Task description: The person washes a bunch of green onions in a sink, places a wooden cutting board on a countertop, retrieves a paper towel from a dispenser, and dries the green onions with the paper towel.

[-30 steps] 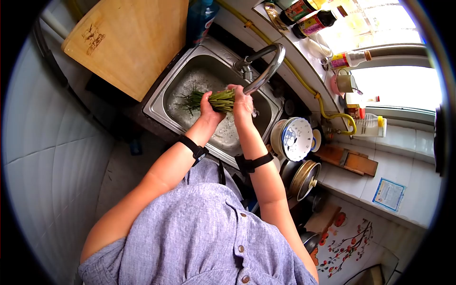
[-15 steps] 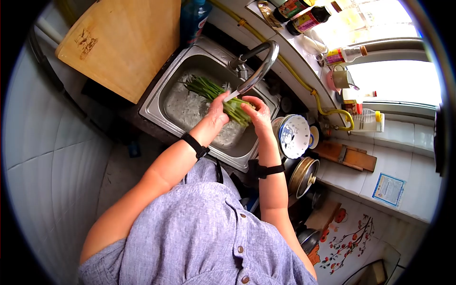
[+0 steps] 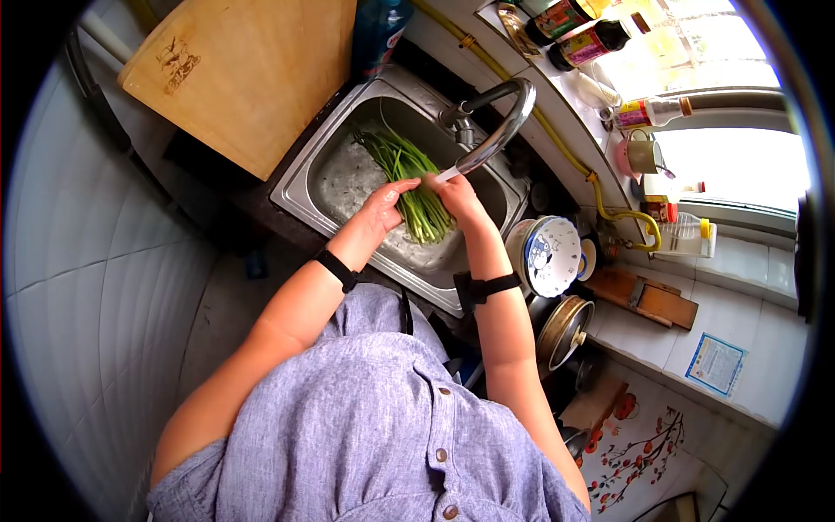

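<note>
Inside one steel sink (image 3: 287, 196), one bunch of long green stalks (image 3: 400, 159) lies aslant, over the basin, between a person's two bare hands. The right hand (image 3: 458, 198) has its fingers bent closed on the bunch's right side. The left hand (image 3: 376, 213) meets the opposite side, thumb stretched on to the stalks; its other fingers are folded and partly hidden, so whether they grip cannot be told. One thin stream of water (image 3: 444, 177) falls beside the right hand from one curved faucet (image 3: 500, 139). Each forearm wears one black band, two in all. Around the sink runs a dark worktop (image 3: 296, 233). To the left stands one wooden board (image 3: 252, 78), with one blue bottle (image 3: 377, 39) next to it. To the right are one blue-patterned bowl (image 3: 561, 261) and one lidded pot (image 3: 561, 335). Beyond, one yellow hose (image 3: 597, 198) follows the wall.
</note>
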A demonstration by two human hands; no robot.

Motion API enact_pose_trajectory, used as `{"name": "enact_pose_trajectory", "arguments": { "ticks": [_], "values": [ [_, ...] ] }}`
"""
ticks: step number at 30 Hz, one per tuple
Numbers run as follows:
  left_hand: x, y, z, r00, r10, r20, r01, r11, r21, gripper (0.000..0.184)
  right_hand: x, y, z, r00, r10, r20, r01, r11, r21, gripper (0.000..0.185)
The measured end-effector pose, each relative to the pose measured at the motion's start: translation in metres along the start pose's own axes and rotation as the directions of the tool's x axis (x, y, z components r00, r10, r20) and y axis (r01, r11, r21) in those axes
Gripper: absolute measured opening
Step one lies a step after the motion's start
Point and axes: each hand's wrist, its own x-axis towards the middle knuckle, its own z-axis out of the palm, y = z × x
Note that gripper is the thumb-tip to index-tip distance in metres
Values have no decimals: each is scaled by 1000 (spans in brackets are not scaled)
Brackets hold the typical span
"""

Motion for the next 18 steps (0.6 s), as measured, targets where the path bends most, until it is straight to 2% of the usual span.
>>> {"name": "enact_pose_trajectory", "arguments": {
  "ticks": [1,2,5,6,9,10,13,17,18],
  "values": [
    [-7,3,-8,996,53,76,-54,999,7,40,1,-1,-2,1000,18,6,-19,998,58,26],
    [-9,6,-12,973,79,217,-81,997,2,46,2,-3,-4,999,34,33,-36,997,64,28],
    [-8,16,-8,994,-13,104,6,998,63,35,19,6,-3,998,66,16,-64,992,-112,32],
    [-6,17,-8,997,-11,79,8,999,37,29,18,0,-1,992,106,65,-99,991,-94,40],
    [2,18,-5,1000,-22,11,22,999,-40,16,9,-14,14,998,-18,64,39,940,-340,45],
    [3,19,-5,999,-31,21,32,998,-59,19,1,-27,14,997,-35,63,55,937,-346,53],
    [-5,32,13,991,-131,-3,130,986,-102,30,-1,-26,12,993,-3,116,16,994,-113,51],
    [-12,40,25,988,-154,28,156,983,-96,36,-16,-42,17,984,4,180,1,1000,-24,43],
    [-8,39,26,988,-155,15,155,985,-78,39,-23,-52,18,990,11,144,7,992,-123,39]
  ]
}}
